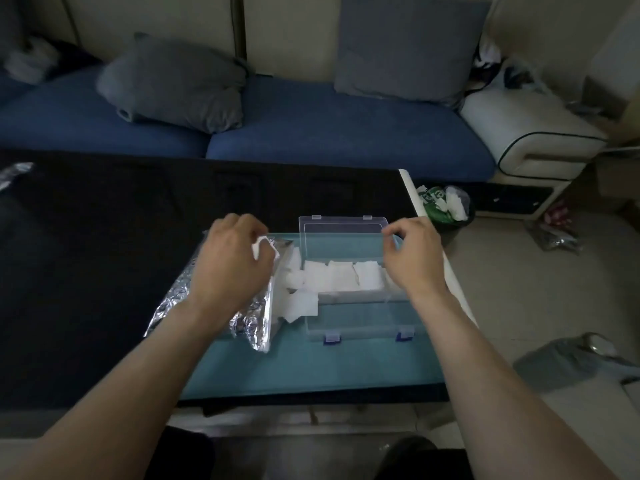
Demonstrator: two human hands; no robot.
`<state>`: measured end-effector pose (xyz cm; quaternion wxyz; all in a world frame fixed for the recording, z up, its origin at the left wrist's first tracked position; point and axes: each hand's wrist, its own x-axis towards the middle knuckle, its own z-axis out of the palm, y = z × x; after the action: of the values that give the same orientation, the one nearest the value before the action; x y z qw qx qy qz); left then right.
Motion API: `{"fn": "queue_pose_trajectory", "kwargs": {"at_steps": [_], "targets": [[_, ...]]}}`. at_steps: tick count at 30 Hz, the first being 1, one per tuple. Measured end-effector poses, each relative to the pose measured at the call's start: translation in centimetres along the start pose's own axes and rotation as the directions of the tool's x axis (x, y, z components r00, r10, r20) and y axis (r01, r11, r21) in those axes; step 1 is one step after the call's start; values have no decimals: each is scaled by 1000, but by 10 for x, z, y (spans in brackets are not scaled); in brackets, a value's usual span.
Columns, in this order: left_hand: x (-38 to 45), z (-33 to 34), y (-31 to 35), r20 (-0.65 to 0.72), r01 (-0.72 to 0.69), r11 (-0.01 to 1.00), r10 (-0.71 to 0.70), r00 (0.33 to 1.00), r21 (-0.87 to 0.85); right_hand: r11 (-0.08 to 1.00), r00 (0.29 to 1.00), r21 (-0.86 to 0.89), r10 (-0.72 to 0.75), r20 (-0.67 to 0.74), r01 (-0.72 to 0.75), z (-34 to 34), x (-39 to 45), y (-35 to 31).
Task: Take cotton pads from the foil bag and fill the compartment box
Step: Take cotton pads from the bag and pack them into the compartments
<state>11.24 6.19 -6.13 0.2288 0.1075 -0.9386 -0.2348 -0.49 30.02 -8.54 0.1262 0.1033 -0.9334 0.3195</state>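
Three white cotton pads fill the back row of a clear plastic compartment box, its lid standing open, on a teal mat laid over a dark table. More loose pads lie scattered on the mat between the box and a crumpled foil bag just to its left. A person's left hand hovers over the mouth of the bag, fingers curled around a single white pad. The right hand hangs above the right end of the box, thumb and forefinger pinched narrowly together at the lid's edge; whether they grip anything cannot be told. Behind the table runs a blue sofa with grey cushions. On the floor to the right sits a small bin holding white scraps.
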Motion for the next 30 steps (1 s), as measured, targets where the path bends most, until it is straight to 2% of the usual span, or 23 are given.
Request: {"fn": "queue_pose_trajectory", "kwargs": {"at_steps": [2,4,7,11,14,17,19,22,24,27,29,30], "targets": [[0,-8,-18,121,166,981,-177,977,98,990,995,132,-65,76,54,5,-12,-27],[-4,-15,-33,281,272,943,-318,906,190,969,966,224,-152,207,104,19,-25,-51],[-5,-18,-47,403,231,931,-334,852,282,949,891,278,-248,380,146,42,-40,-79],[-10,-18,-48,371,169,968,-229,900,187,945,849,236,-311,428,227,67,-45,-111],[-14,-9,-48,362,187,973,-226,905,138,965,836,73,-256,485,253,82,-43,-123],[-14,1,-51,348,214,967,-250,903,141,946,852,-53,-263,454,320,92,-45,-131],[-12,5,-51,359,250,960,-278,891,124,958,872,-18,-251,420,285,97,-48,-136],[-8,5,-49,420,295,948,-318,850,121,983,873,141,-168,457,116,95,-44,-137],[-5,0,-48,447,344,937,-332,831,56,980,859,184,-159,487,77,86,-40,-137],[-4,-13,-47,455,437,882,-320,831,-178,961,855,271,-177,487,45,71,-34,-133],[-7,-24,-43,504,517,751,-286,815,-410,920,856,391,-167,490,-44,64,-33,-130],[-9,-29,-39,546,564,632,-254,798,-531,885,853,454,-156,497,-102,61,-34,-129]]}}
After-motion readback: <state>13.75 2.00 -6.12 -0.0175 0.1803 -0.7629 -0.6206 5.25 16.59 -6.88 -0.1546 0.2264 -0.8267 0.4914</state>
